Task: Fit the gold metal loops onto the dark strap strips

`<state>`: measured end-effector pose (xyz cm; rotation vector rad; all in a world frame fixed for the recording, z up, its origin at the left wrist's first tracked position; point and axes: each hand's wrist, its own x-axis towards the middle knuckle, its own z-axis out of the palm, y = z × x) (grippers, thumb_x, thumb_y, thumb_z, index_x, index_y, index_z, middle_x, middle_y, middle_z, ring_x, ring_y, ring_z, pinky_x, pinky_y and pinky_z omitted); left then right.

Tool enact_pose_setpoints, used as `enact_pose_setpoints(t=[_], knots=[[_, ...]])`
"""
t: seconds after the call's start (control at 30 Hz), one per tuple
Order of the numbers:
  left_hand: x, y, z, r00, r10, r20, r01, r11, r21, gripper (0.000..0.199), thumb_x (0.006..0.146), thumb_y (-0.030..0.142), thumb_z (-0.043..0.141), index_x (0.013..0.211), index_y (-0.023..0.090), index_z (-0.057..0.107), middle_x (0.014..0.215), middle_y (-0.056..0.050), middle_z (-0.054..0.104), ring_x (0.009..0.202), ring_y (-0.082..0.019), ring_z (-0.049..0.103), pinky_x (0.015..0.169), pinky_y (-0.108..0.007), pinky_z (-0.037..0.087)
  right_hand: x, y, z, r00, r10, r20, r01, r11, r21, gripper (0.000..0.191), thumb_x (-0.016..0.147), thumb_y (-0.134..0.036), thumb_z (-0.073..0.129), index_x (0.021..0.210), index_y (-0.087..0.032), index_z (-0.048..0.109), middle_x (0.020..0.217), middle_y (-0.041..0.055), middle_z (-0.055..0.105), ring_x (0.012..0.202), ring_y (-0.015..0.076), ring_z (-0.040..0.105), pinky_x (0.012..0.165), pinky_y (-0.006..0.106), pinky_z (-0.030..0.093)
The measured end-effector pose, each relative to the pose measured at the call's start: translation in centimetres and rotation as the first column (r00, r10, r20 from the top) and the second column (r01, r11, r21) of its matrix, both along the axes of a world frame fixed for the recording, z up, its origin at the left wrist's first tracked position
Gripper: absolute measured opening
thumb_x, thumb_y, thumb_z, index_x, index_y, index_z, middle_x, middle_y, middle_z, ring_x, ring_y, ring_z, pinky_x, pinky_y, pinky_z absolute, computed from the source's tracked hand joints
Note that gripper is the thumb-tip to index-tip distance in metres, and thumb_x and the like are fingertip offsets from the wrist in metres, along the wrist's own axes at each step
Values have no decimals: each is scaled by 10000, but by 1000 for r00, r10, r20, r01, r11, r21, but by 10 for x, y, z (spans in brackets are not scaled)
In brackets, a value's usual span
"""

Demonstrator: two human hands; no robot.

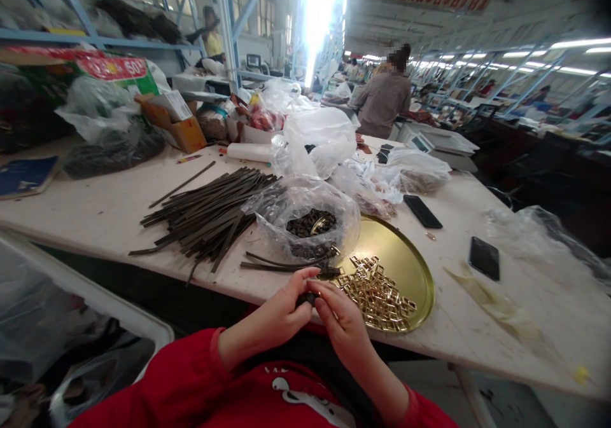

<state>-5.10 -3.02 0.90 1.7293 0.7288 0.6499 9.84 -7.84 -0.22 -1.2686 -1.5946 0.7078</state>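
Note:
At the table's front edge, my left hand (290,306) and my right hand (342,317) meet with their fingers closed around a small dark piece (309,297). Fingers cover most of it, so its exact kind is hidden. Just beyond my right hand, a heap of gold metal buckles (379,294) lies on a round gold tray (415,256). Two loose dark strips (272,265) lie beyond my fingertips. Behind them sits an open clear plastic bag (267,215) containing many small dark pieces (312,224). To its left spreads a pile of long dark strips (205,208).
Two phones, one black (422,212) and one nearer (484,258), lie right of the tray. White plastic bags (322,138), a cardboard box (186,132) and a blue book (26,175) stand farther back. A white bin (138,317) is below left. A person (384,100) stands beyond the table.

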Motion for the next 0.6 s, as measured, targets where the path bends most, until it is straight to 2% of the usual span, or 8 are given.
enact_pose_setpoints(t=[0.1, 0.23, 0.33, 0.4, 0.5, 0.6], knots=[[-1, 1, -2, 1000, -4, -26, 3, 1000, -14, 520, 796, 119, 417, 1293, 151, 269, 1192, -93, 531, 1082, -179, 496, 961, -335, 364, -1, -2, -5, 996, -46, 81, 40, 996, 81, 313, 858, -194, 439, 1128, -273, 578, 1092, 60, 634, 1020, 193, 568, 880, 372, 463], [0, 5, -3, 995, 69, -75, -72, 996, -44, 451, 794, 179, 474, 1222, 155, 336, 1034, -66, 609, 959, -171, 558, 863, -309, 419, -1, -2, -9, 992, -106, 61, 100, 990, 96, 297, 848, -173, 459, 1094, -270, 593, 1053, 56, 640, 984, 181, 586, 851, 343, 484], [3, 9, -5, 974, 189, -127, -193, 981, -20, 238, 776, 232, 517, 998, 159, 473, 843, -23, 618, 787, -155, 573, 727, -275, 441, -3, 0, -10, 984, -176, 28, 172, 977, 123, 270, 830, -160, 483, 1044, -257, 615, 1002, 60, 620, 941, 173, 588, 812, 313, 495], [5, 13, -5, 961, 228, -157, -230, 973, 6, 116, 762, 241, 529, 846, 162, 513, 777, -6, 597, 722, -143, 547, 663, -255, 426, -3, 3, -10, 978, -209, 16, 205, 969, 137, 261, 817, -149, 496, 1025, -251, 615, 966, 58, 597, 912, 167, 582, 789, 300, 494], [6, 19, -3, 974, 181, -138, -188, 981, -40, 77, 762, 234, 524, 789, 162, 531, 748, 7, 582, 695, -128, 513, 641, -238, 404, -3, 7, -11, 973, -231, -20, 232, 969, 87, 284, 797, -153, 520, 1060, -243, 576, 956, 55, 574, 884, 164, 570, 781, 305, 487], [6, 23, 2, 992, 104, -69, -115, 977, -179, 111, 774, 263, 524, 808, 158, 532, 777, 3, 577, 715, -122, 501, 665, -236, 399, 0, 11, -10, 975, -194, -110, 188, 980, -62, 342, 780, -201, 552, 1119, -236, 528, 953, 50, 581, 859, 166, 570, 771, 314, 484]])
